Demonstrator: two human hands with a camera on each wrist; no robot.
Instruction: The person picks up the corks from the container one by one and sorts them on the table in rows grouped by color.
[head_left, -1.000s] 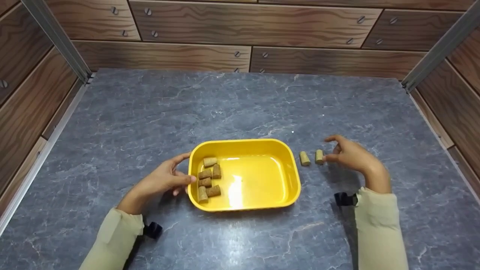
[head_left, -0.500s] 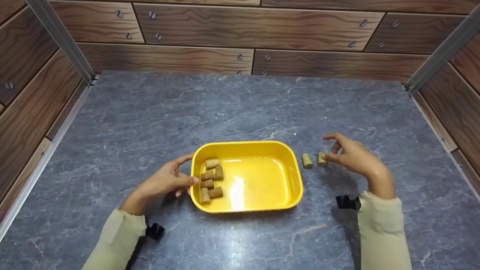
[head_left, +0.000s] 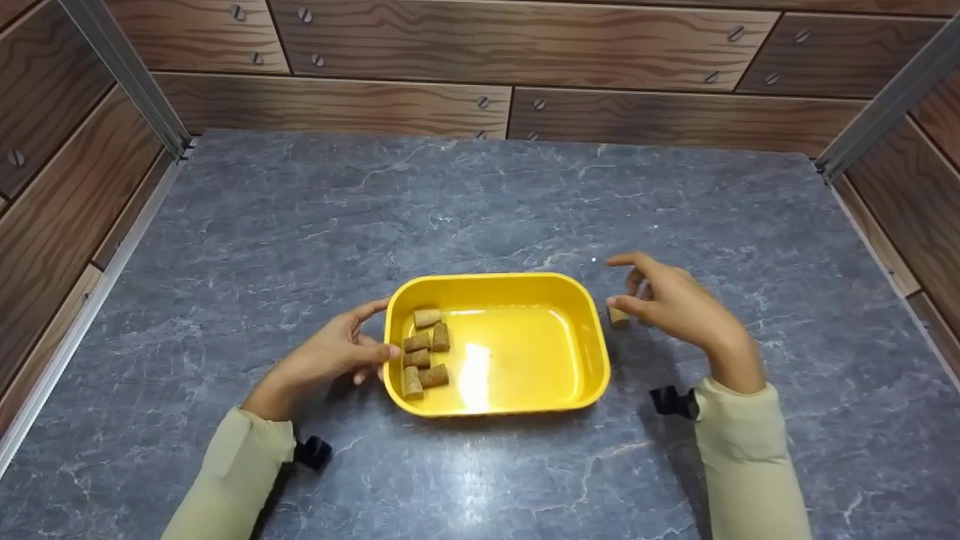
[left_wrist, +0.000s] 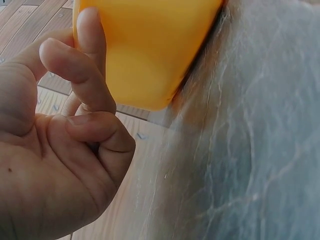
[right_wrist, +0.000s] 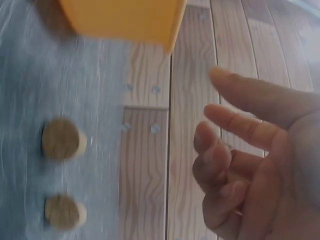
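Note:
A yellow plastic tub (head_left: 517,281) stands on the table with several corks (head_left: 418,358) lying along its left side. My left hand (head_left: 330,352) grips the tub's left rim, the thumb over the edge and the fingers outside; the left wrist view shows those fingers (left_wrist: 75,75) bent near the tub's outer wall. My right hand (head_left: 679,304) hovers just right of the tub, thumb and index finger apart, holding nothing. Below it a loose cork (head_left: 618,318) partly shows. In the right wrist view two corks stand on the table, a nearer cork (right_wrist: 64,212) and another cork (right_wrist: 61,140) closer to the tub.
The dark marbled table (head_left: 420,202) extends behind and around the tub. Wood-patterned panels (head_left: 405,45) close off the back and both sides, with metal posts (head_left: 127,82) at the corners. Small black devices (head_left: 313,453) sit at both wrists.
My right hand has shifted left from beside the farther-right cork toward the tub, now covering that cork in the head view. The left hand keeps its grip on the rim.

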